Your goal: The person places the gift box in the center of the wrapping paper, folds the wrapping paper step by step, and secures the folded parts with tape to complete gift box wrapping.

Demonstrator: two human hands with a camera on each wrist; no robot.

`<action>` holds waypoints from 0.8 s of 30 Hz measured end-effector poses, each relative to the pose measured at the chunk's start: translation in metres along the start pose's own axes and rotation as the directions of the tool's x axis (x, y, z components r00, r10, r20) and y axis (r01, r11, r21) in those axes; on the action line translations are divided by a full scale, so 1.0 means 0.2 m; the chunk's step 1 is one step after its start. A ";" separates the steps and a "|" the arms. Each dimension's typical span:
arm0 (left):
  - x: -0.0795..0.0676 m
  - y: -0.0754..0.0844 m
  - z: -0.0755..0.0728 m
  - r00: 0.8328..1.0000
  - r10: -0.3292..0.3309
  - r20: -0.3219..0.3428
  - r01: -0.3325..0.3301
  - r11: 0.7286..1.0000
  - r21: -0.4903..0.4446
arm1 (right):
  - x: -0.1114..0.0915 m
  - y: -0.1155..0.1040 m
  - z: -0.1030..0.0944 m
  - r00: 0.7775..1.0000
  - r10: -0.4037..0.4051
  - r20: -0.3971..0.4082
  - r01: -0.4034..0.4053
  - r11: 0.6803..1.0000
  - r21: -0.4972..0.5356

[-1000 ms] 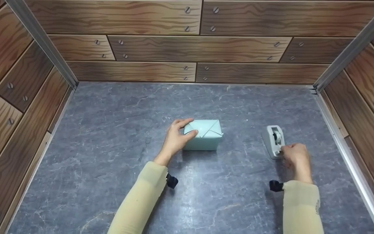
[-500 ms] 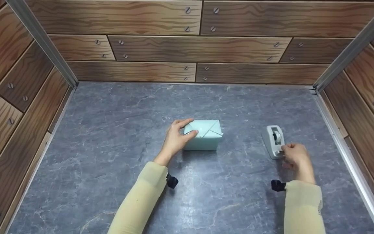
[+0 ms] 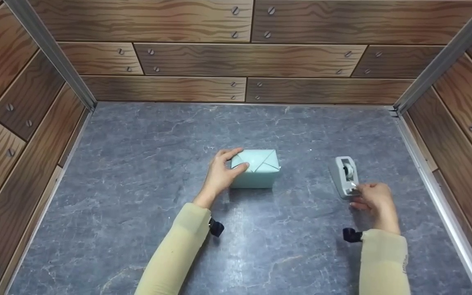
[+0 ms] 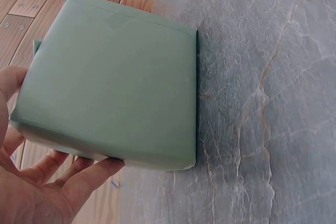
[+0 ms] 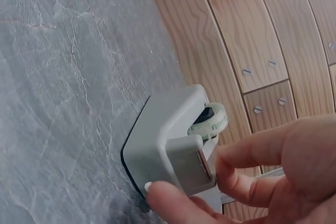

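Observation:
A box wrapped in mint-green paper (image 3: 254,179), folded flaps on top, stands mid-table. My left hand (image 3: 218,174) grips its left end, thumb on the near top edge and fingers round the far side. The left wrist view shows the box's broad smooth side (image 4: 113,82). To the right stands a pale grey tape dispenser (image 3: 339,180) holding a roll of clear tape (image 5: 212,124). At its cutter end, my right hand (image 3: 377,198) pinches the tape's loose end between thumb and forefinger. Another fingertip (image 5: 168,198) is close to the dispenser's lower front.
The grey marbled tabletop (image 3: 158,164) is bounded by wood-patterned panels (image 3: 178,59) at the back and both sides. Metal strips (image 3: 445,209) run along the side edges. A dark wrist camera (image 3: 216,228) sticks out from the left sleeve, another (image 3: 351,235) from the right.
My right hand has shifted slightly right, its lower fingers spreading below the dispenser, and a bit of tape now shows at the fingertips. The left hand and the box stay put.

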State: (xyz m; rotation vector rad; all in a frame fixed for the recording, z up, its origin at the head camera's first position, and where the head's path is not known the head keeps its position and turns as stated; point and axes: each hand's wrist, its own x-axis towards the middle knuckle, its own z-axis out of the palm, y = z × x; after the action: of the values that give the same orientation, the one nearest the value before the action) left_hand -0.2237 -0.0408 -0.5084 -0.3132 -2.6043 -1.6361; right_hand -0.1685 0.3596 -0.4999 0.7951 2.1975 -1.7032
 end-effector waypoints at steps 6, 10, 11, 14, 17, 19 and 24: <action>0.00 0.00 0.00 1.000 0.002 -0.001 -0.002 1.000 -0.004 | 0.00 0.05 -0.06 0.998 -0.030 0.058 0.015 0.970 0.243; 0.00 0.00 0.00 1.000 0.008 0.000 -0.008 1.000 -0.006 | 0.00 0.11 -0.10 0.989 -0.095 0.114 0.055 0.947 0.316; 0.00 0.00 0.00 1.000 0.009 0.002 -0.009 1.000 -0.007 | 0.00 0.13 -0.11 0.986 -0.113 0.126 0.067 0.945 0.321; 0.00 0.00 0.00 1.000 0.008 0.009 -0.008 1.000 -0.011 | 0.01 0.18 -0.12 0.976 -0.156 0.149 0.098 0.935 0.340; 0.00 0.00 0.00 1.000 0.011 0.009 -0.011 1.000 -0.009 | 0.01 0.21 -0.12 0.971 -0.184 0.153 0.119 0.926 0.357; 0.00 -0.01 0.00 1.000 0.013 0.008 -0.013 1.000 -0.008 | 0.01 0.23 -0.13 0.969 -0.194 0.151 0.126 0.920 0.371; 0.00 -0.01 0.00 1.000 0.012 0.003 -0.012 1.000 -0.009 | 0.03 0.26 -0.14 0.970 -0.197 0.140 0.131 0.916 0.380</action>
State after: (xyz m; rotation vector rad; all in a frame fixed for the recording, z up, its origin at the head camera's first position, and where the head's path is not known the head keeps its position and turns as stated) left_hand -0.2240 -0.0420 -0.5097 -0.3322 -2.5929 -1.6447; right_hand -0.1402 0.3956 -0.5371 0.5199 1.8986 -2.2190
